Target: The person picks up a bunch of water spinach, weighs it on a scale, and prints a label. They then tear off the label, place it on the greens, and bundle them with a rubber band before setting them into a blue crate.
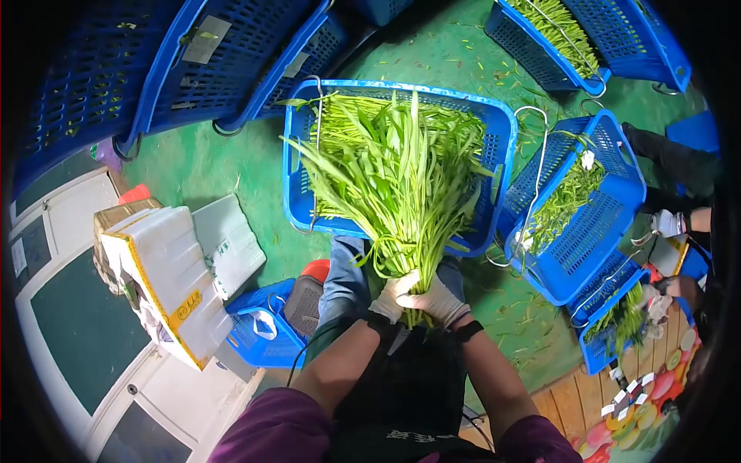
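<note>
A large bunch of long-leaved greens, which look like water spinach [405,181], is gathered in front of me, stems toward my body and leaves fanning forward. My left hand [395,297], in a white glove, is wrapped round the stems from the left. From the other side my right hand [441,299], also gloved, closes on the same stems. The fingers of both partly hide one another. Beneath the leaves is a blue plastic basket [503,174] with more stalks lying in it. A metal wire handle crosses its left end.
Blue crates [255,46] stand at the upper left. More baskets [594,239] with greens are on the right, beside a co-worker's gloved hands [670,224]. White foam boxes [158,270] stand at left. Scraps litter the green floor [193,166].
</note>
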Motion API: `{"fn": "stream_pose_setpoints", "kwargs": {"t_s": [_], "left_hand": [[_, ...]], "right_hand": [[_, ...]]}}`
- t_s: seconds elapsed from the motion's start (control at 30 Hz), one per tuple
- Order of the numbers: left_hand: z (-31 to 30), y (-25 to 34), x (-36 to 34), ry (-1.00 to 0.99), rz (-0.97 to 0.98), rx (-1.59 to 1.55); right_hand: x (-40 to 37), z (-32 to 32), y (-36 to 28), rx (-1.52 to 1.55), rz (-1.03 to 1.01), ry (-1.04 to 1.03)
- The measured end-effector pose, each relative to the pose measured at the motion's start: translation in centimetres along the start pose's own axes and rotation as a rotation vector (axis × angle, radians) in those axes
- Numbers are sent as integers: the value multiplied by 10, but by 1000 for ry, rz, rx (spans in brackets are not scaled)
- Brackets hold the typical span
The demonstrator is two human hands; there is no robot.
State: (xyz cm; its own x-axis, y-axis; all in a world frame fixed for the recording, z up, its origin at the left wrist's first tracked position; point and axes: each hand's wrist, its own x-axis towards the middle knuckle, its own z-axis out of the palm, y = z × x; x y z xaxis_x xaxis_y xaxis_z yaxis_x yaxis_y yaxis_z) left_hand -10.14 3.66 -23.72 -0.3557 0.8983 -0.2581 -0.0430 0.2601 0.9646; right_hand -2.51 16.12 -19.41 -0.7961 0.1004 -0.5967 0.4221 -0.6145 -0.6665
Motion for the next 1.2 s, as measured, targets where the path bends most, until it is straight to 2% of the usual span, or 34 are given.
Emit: {"fn": "stream_pose_setpoints", "kwargs": {"t_s": [0.03,0.07,0.1,0.13,0.2,0.27,0.33,0.37,0.4,0.47,0.5,0.53,0.57,0.6,0.63,0.67,0.7,0.77,0.8,0.83,0.87,0.97,1.03,1.07,1.13,1.17,1.2], "left_hand": [[-1,5,3,99,-433,-678],[-2,10,5,201,-869,-1354],[-7,16,4,133,-940,-1478],[-12,15,7,131,-941,-1474],[-17,14,10,70,-955,-1116],[-22,29,21,9,-944,-1042],[-26,39,30,0,-981,-1231],[-26,47,43,78,-817,-1475],[-31,58,50,188,-861,-1546],[-35,-16,38,172,-858,-1842],[-37,1,51,246,-892,-1738],[-30,0,58,410,-905,-1781],[-26,-20,61,412,-909,-1691],[-28,-40,63,143,-689,-1269],[-30,-62,64,-58,-428,-514],[-32,-84,66,-43,-209,-55],[-32,-92,76,196,-509,-748],[-36,-110,94,443,-801,-1453],[-47,-120,102,312,-576,-756],[-62,-131,112,166,-323,-68],[-71,-139,118,99,-139,235],[-85,-178,137,11,223,625],[-79,-200,143,21,323,623],[-72,-170,151,-11,255,568],[-53,-78,161,-76,36,345],[-45,-19,165,-121,-113,194],[-37,10,169,-175,-538,-114]], "right_hand": [[4,0,0,-11,63,-95],[3,-1,-1,-9,62,-93],[2,-1,-2,-47,53,-67],[1,1,-5,-84,42,-40],[-2,3,9,-47,47,27],[-6,5,10,62,121,84],[-11,-1,12,174,194,67],[-16,-3,-4,312,252,22],[-18,-5,-12,451,310,-24],[-23,-8,-12,482,247,-43],[-28,-9,-22,512,264,-32],[-34,-11,-34,539,279,-20],[-38,-11,-47,570,259,-10],[-42,-14,-46,569,255,2],[-49,-19,-44,573,256,22],[-56,-23,-42,579,258,41],[-67,-25,-55,655,278,37],[-91,-31,-72,695,284,63],[-104,-31,-81,740,287,76],[-118,-28,-93,757,307,208],[-134,-35,-93,738,372,199],[-177,-45,-80,865,237,228],[-204,-48,-72,935,138,247],[-208,-36,-85,931,81,378],[-229,-43,-80,928,32,345],[-234,-41,-81,855,-4,409],[-235,-36,-91,826,10,466]]}}
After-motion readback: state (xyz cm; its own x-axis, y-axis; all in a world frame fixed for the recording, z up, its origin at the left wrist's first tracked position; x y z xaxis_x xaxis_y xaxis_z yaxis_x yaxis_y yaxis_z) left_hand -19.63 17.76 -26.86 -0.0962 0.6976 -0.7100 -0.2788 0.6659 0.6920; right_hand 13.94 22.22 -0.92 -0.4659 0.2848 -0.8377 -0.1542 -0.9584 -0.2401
